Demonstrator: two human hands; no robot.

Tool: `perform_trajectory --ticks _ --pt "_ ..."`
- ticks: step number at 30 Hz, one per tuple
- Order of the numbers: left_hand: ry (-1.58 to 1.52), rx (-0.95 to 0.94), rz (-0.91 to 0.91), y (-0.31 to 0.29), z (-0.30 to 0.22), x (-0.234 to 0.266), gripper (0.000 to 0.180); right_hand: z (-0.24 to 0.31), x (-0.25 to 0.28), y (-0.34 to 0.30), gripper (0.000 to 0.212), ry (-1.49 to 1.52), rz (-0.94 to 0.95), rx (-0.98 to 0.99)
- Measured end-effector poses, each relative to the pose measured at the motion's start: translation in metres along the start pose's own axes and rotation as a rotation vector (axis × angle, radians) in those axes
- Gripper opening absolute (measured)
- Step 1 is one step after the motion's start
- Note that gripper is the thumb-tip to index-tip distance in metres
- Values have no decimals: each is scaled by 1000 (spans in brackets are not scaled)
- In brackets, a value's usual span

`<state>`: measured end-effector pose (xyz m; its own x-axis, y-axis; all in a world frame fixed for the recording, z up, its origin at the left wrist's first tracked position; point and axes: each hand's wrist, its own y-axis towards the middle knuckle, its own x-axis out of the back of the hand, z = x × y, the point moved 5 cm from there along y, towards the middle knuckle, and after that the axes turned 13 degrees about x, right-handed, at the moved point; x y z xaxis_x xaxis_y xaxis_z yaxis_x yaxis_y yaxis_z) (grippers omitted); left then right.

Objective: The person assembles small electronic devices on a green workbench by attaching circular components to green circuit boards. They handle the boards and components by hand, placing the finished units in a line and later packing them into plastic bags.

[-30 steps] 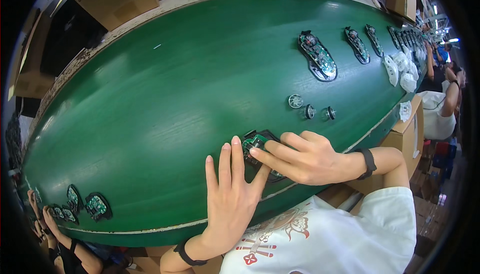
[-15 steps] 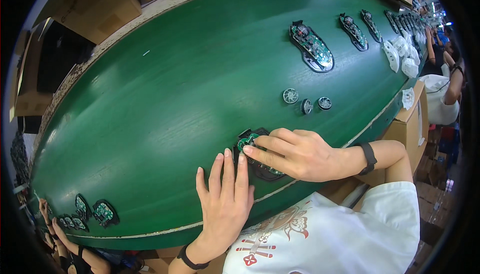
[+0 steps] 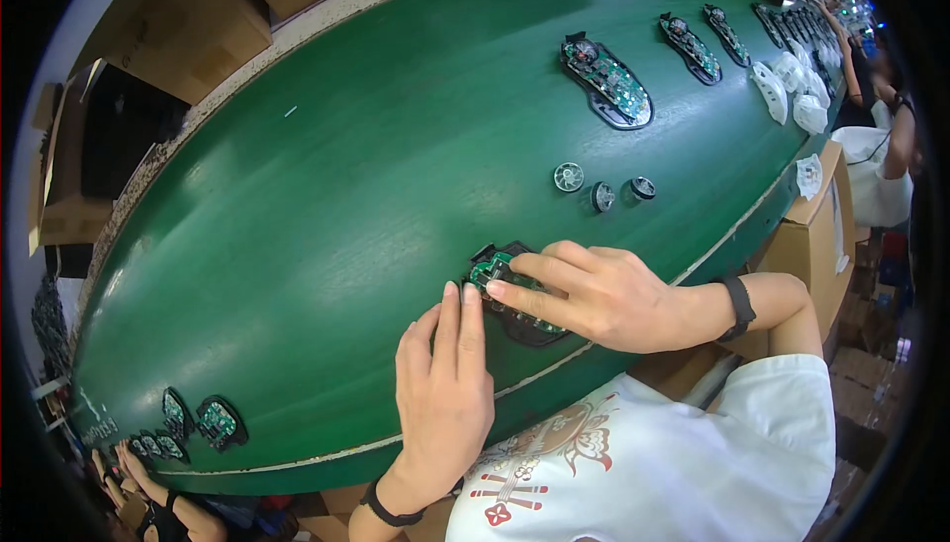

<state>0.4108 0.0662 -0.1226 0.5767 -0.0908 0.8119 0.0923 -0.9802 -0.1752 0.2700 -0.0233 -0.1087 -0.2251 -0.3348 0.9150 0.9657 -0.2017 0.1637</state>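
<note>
A green circuit board in a black plastic housing [image 3: 535, 329] lies on the green work surface in front of me, partly covered by my fingers. My right hand [image 3: 618, 299] reaches over it from the right, thumb and forefinger bent and gripping the board's upper left end; its other fingers are curled. My left hand [image 3: 445, 384] is open, fingers stretched out, with the tips of two touching the housing's left edge. Beyond my hands, three small round clear wheels with dark rims stand or lie, among them a finned wheel [image 3: 568, 177].
The long green conveyor belt [image 3: 327, 245] runs left to right. A larger board in its housing [image 3: 609, 82] lies beyond the wheels, with several more toward the right. White plastic shells [image 3: 792, 87] are heaped there. Several boards [image 3: 220, 422] lie left, near another person's hands [image 3: 139, 468].
The boards and wheels have shifted slightly in view. My left fingers have drawn together and straightened beside the housing. My right hand stays on the board.
</note>
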Motion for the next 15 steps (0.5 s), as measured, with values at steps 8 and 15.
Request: perform_trajectory --ticks 8,15 --pt "14 -55 -23 20 -5 16 76 -18 33 -16 42 120 -69 -215" --pt "183 -205 159 23 -6 -7 70 -12 19 -38 16 193 -123 -277"
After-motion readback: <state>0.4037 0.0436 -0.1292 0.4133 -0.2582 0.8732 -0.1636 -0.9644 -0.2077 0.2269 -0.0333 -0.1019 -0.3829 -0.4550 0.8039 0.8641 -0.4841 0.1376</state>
